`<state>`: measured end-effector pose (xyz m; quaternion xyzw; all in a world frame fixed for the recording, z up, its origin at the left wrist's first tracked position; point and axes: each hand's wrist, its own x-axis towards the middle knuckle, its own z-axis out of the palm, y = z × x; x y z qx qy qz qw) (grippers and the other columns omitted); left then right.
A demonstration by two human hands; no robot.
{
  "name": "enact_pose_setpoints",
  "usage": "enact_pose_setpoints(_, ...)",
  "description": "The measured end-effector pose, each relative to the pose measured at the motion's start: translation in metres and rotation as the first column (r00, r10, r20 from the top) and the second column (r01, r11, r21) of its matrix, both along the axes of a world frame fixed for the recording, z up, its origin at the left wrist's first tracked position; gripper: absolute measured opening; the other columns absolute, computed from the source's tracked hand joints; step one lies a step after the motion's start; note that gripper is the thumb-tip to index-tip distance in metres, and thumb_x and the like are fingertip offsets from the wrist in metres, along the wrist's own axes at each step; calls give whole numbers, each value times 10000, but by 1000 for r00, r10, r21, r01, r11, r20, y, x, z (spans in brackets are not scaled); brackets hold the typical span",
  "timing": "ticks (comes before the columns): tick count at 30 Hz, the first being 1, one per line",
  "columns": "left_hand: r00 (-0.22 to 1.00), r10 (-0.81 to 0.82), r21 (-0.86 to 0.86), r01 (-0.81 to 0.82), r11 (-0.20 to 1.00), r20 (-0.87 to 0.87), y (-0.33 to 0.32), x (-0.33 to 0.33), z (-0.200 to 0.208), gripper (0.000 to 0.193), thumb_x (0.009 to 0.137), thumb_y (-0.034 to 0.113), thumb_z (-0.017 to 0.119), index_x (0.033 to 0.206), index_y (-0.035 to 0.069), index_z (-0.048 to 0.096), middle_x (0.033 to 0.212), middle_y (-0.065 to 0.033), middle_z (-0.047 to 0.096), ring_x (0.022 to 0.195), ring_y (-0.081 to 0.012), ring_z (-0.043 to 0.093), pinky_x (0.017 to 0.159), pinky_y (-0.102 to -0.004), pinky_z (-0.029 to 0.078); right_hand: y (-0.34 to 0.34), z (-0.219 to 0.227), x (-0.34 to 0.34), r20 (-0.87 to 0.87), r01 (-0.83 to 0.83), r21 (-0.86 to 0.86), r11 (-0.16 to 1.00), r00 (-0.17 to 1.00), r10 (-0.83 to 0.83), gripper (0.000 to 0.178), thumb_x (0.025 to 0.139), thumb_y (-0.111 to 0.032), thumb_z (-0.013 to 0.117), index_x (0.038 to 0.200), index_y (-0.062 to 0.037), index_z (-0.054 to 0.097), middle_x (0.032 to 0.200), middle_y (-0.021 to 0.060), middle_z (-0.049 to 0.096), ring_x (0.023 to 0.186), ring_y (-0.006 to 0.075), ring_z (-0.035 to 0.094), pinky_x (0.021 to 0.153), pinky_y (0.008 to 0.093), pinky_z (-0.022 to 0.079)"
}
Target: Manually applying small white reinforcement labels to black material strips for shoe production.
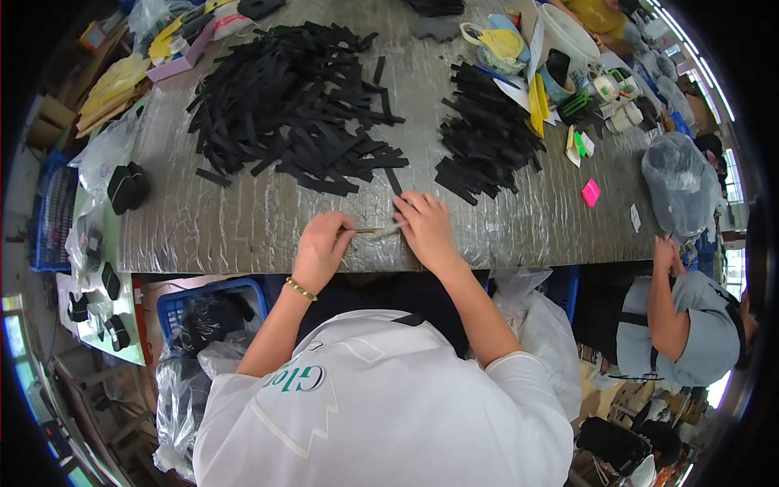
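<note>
Across a wide silvery table (560, 231) in a workshop, with open surface on both sides of the hands and along the near edge. On the white shirt (406, 422) of the person at work, green lettering. Toward the far side, a big heap of black strips (276, 105) at left and a smaller pile (491, 134) at right. Below the edge at left, a blue crate (207, 289) with plastic bags inside. At upper right, a white tub (572, 36), contents impossible to tell; at upper left, a shallow lilac box (182, 65) with small items. Near the tub, a cup (555, 91) with a black object upright inside. Close to the near edge, right hand (428, 230) with fingers bent beside a loose strip (393, 180), grip impossible to tell; left hand (323, 241) with fingers pinching a slim yellowish stick (367, 230), pale and blurred toward the right hand
</note>
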<state>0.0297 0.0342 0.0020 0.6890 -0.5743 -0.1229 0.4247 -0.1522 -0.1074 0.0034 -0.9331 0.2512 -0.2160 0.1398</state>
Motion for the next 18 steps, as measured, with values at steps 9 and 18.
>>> enact_pose_setpoints(9, 982, -118, -99, 104, 990, -144, -40, -24, 9, 79, 879, 28, 667, 957, 15, 665, 926, -116, 658, 876, -327, 625, 791, -392, 508, 16, 11, -57, -24, -112, 36, 993, 993, 112, 282, 877, -175, 707, 1140, -71, 701, 1282, 1, 641, 1011, 222, 576, 828, 358, 378)
enact_pose_setpoints(18, 961, -272, -89, 275, 957, 46, -51, -22, -9, 145, 802, -32, 667, 930, 32, 693, 1007, -114, 665, 947, -324, 618, 827, -392, 508, 7, 5, -39, 140, -18, 141, 990, 990, -2, 155, 849, -132, 722, 963, -73, 635, 1107, 44, 639, 999, 256, 571, 818, 390, 398)
